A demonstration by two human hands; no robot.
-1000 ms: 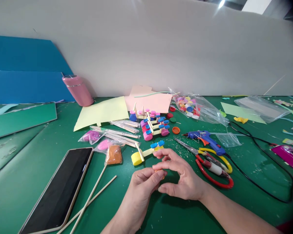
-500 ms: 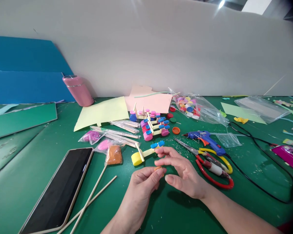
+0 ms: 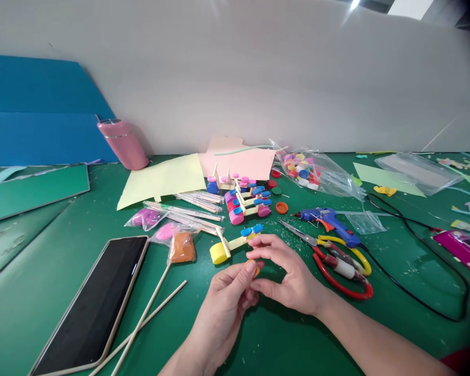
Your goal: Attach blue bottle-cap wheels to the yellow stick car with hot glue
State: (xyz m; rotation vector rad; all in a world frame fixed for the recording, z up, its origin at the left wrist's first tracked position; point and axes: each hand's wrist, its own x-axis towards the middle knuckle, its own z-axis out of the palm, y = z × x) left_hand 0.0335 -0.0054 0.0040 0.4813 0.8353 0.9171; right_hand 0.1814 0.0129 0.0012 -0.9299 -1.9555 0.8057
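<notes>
My left hand (image 3: 229, 303) is closed, pinching a small orange piece (image 3: 254, 265) that looks like modelling clay; the fingers partly cover it. My right hand (image 3: 292, 274) is beside it, fingers apart and curved around the orange piece, thumb close to the left fingertips. Whether it touches the piece I cannot tell. Just beyond both hands lies a craft-stick figure (image 3: 237, 243) with a yellow roll at one end and blue ovals at the other. More such figures (image 3: 253, 201) stand behind it, in pink and blue. A wrapped orange clay packet (image 3: 182, 247) lies to the left.
Left are a phone (image 3: 94, 303) and two crossed wooden sticks (image 3: 141, 326). Scissors (image 3: 340, 261) and a blue glue gun (image 3: 331, 224) with a black cord lie right. Behind are wrapped sticks (image 3: 188, 215), a pink bottle (image 3: 124, 144) and a bag of coloured caps (image 3: 303, 169).
My left hand has turned and lifted the orange piece slightly. The right hand has moved a little left, its thumb now nearer the left fingertips.
</notes>
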